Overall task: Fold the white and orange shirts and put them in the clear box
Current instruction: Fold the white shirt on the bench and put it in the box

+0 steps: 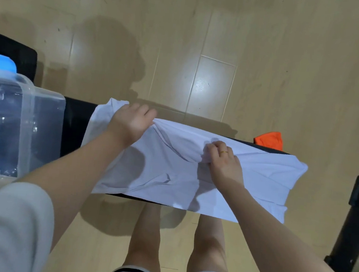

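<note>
In the head view, the white shirt (171, 167) is being folded on the black bench (76, 118), its far edge being gripped by the left hand (132, 121) and pinched by the right hand (222, 159); next, this edge is probably being drawn nearward, with the orange shirt (268, 139) and clear box (46, 111) still being awaited.

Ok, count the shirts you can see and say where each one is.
2. The white shirt lies spread on the black bench, gripped by both hands. The orange shirt sits at the bench's far right end, mostly hidden behind the white one.

Shirt (171, 172) on bench (76, 116), box (46, 111) left, perhaps touching.
</note>
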Demonstrator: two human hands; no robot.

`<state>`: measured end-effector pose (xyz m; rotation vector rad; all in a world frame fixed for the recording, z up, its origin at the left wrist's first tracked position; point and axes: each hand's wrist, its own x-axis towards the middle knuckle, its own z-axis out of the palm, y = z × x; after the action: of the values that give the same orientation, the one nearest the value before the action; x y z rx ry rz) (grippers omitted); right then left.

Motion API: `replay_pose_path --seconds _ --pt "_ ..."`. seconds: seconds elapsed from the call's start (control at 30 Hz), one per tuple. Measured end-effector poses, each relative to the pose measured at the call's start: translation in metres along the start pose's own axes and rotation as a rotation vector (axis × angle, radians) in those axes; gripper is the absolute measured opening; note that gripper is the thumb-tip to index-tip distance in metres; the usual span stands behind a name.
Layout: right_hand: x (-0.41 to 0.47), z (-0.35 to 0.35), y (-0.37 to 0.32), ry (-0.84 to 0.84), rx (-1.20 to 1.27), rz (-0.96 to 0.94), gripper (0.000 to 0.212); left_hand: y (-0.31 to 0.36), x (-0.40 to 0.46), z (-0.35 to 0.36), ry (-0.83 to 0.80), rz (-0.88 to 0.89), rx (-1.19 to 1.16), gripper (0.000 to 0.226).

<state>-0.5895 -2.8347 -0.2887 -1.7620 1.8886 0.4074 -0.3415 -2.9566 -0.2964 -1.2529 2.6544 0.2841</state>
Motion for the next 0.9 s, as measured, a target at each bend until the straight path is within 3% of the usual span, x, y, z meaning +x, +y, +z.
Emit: replay_pose_path --seconds 0.13,0.23,0.3,0.37,0.47,0.57,0.7,0.8,0.9 --pt "0.000 0.005 0.009 0.069 0.016 0.025 0.034 -0.009 -0.029 0.000 -0.086 -0.100 0.134 0.042" --pt "-0.007 0.005 0.016 0.047 0.157 -0.082 0.037 0.001 -0.040 0.004 -0.260 -0.297 0.045 0.036" --pt "-0.018 0.005 0.025 0.060 0.232 -0.089 0.043 0.016 -0.037 0.004 -0.189 -0.392 0.014 0.033" --pt "-0.031 0.004 0.036 0.109 0.383 0.077 0.037 0.039 -0.030 0.004 -0.082 -0.318 -0.061 0.038" --pt "-0.049 0.006 0.067 0.158 0.506 0.388 0.028 0.091 -0.018 0.012 0.093 -0.052 -0.130 0.040" --pt "-0.060 0.007 0.104 0.134 0.455 0.480 0.024 0.146 -0.007 0.017 0.081 0.106 -0.156 0.029" --pt "-0.058 0.012 0.147 0.016 0.211 0.358 0.023 0.198 0.010 0.013 -0.086 0.139 -0.157 0.027" --pt "-0.054 0.018 0.169 0.114 0.043 0.172 0.014 0.217 0.020 0.018 -0.116 0.061 -0.170 0.019" --pt "-0.054 0.023 0.188 0.209 -0.106 -0.035 0.025 0.224 0.023 0.022 -0.178 -0.083 -0.225 0.026"
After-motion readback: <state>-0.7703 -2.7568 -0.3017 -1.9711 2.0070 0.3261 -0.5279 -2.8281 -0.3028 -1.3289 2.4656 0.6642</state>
